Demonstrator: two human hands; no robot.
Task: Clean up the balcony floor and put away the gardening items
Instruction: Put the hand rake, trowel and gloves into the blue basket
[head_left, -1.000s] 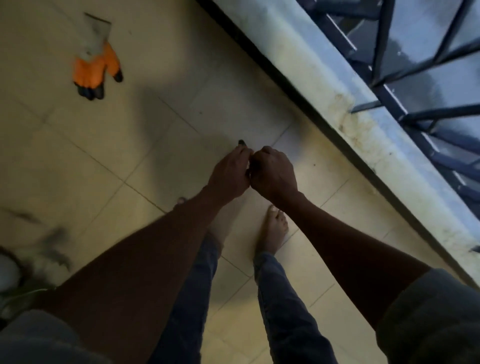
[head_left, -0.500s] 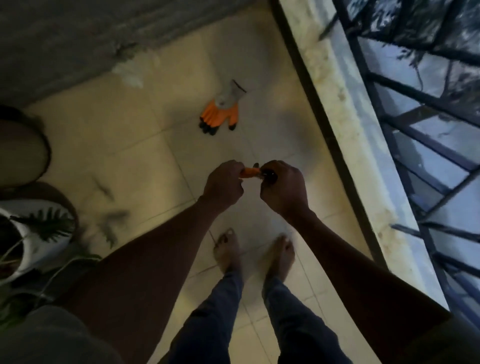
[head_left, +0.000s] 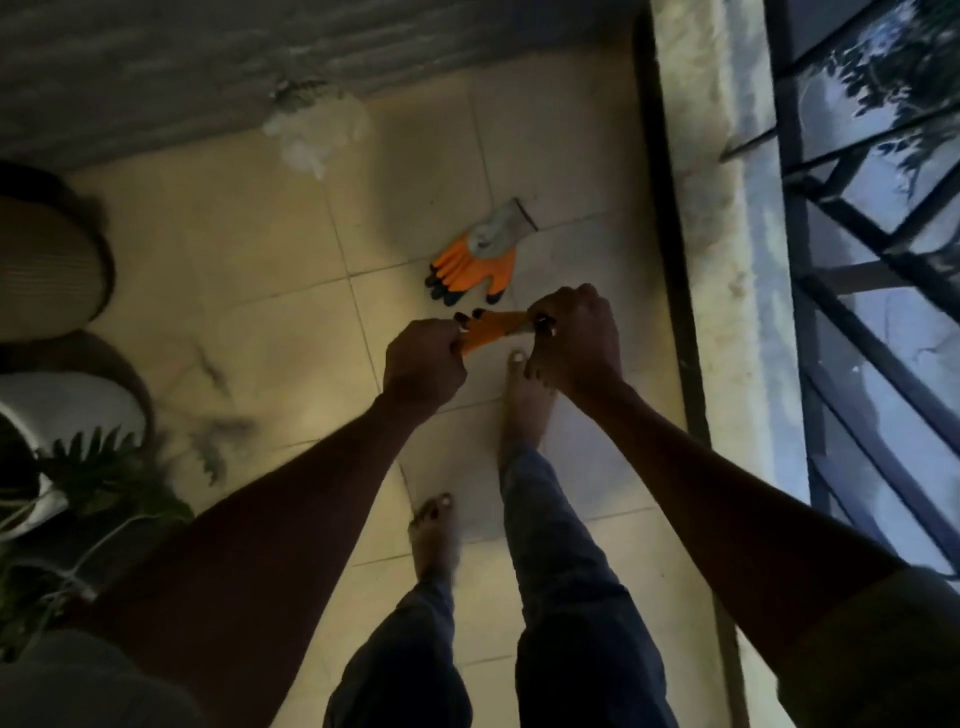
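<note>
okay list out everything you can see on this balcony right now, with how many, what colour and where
glove on the floor: one, orange with grey cuff and dark fingertips, on the tiles ahead of the feet
held glove: one, orange, stretched between both hands
white pot: one, holding a green plant, left edge
tan round container: one, left edge
railing: dark bars, right
ledge: pale, stained, below the railing
left hand: grips the held glove
right hand: grips its other end
bare feet: two, on the tiles

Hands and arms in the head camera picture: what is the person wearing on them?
Nothing covers the left hand or the right hand: no gloves, rings or watch show in the dim light. Both forearms are bare. Grey sleeves start high up near the picture's bottom corners.
</note>
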